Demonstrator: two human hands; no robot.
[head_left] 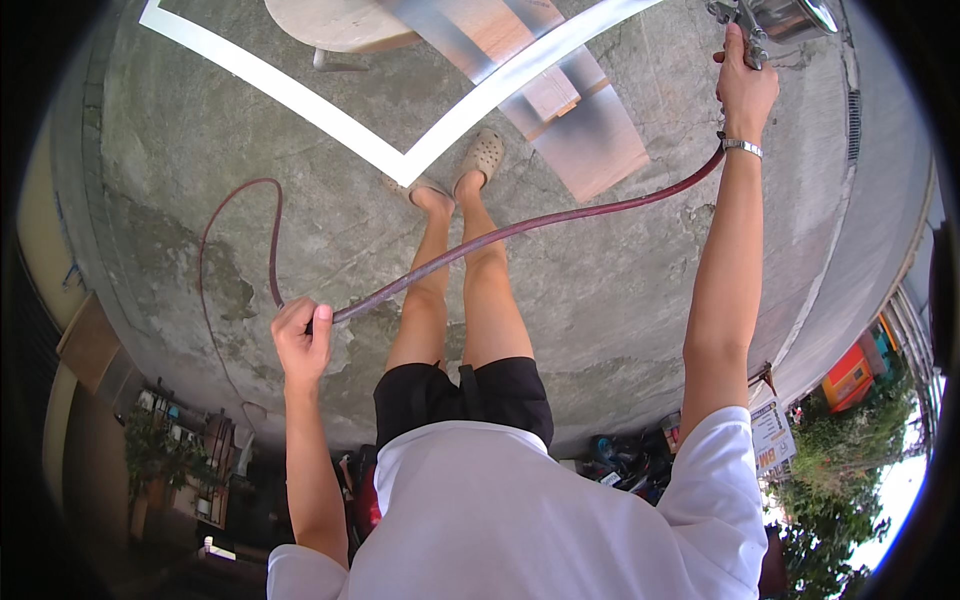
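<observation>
At the upper right my right hand (pixel 748 92) is closed round the handle of a metal spray gun (pixel 756 28) with a shiny silver cup, partly cut off by the picture's edge. A dark red hose (pixel 540 219) runs from below the gun across my legs to my left hand (pixel 302 338). My left fingers are wrapped round this hose, and the rest of it loops away over the floor on the left. In front of my feet a white angled frame (pixel 285 94) shows its corner, apart from both hands.
Beneath the frame lies a brown board (pixel 590 150) with dark spray shading and a small pale block on it. A round pale top (pixel 345 22) stands at the upper edge. The concrete floor (pixel 600 300) is stained. Behind me are plants (pixel 840 470) and assorted clutter.
</observation>
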